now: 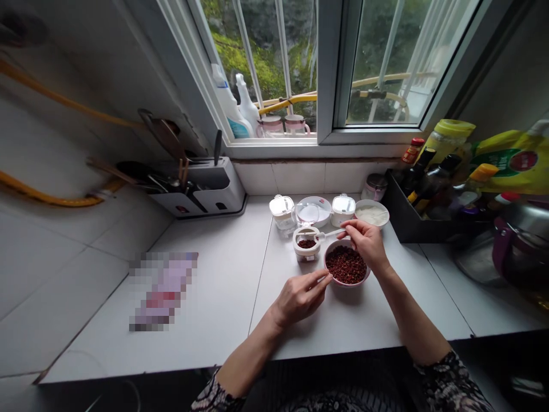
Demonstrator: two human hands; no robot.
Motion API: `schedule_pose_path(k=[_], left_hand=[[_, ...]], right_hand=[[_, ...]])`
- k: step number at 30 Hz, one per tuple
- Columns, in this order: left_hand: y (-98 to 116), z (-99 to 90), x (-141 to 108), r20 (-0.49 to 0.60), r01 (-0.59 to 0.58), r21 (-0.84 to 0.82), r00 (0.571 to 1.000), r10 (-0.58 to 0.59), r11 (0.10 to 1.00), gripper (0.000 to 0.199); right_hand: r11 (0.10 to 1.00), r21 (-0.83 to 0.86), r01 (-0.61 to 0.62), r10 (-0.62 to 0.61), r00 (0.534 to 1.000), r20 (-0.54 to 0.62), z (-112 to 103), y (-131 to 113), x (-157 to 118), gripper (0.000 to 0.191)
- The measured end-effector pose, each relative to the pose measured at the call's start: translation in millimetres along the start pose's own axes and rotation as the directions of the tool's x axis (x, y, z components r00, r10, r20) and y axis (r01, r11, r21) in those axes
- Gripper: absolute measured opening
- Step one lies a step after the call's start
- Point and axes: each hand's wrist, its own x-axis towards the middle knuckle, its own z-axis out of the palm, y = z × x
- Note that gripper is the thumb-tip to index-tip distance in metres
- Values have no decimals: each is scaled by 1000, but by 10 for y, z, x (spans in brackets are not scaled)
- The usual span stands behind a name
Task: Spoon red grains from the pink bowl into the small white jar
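My right hand (364,243) pinches the handle of a small white spoon (332,233). The spoon's bowl end is at the mouth of a small clear seasoning jar (306,254) with a white rim, its lid flipped up. Dark red Sichuan peppercorns (306,244) lie inside the jar. To the right of it, a pink-rimmed bowl (349,285) is filled with the same dark red peppercorns (346,264). My left hand (302,294) is closed at the bowl's near left rim, fingertips touching it. The right hand is above the bowl's far edge.
Behind stand two white-lidded seasoning jars (282,206) (343,205), a white plate (315,210) and a bowl of white grains (372,214). A black bottle rack (412,229) and a metal pot (476,257) flank the right. A utensil holder (214,200) stands back left.
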Motion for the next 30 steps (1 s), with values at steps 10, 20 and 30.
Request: schedule_pose_path(k=[10,20,30], left_hand=[[3,-3,9,-13,7,19,1000,-7,1000,33],[4,-23,2,19,8,-8,1000,-8,1000,32],[14,-39,0,54,28,-9,998,-27,1000,37]], right_hand=[[700,-441,561,-493,827,270,169,31,-176,24],[936,-283,208,-212,977,19,-303,116,-92,17],[852,-462,246,-162,963,215,-199,170,-152,20]])
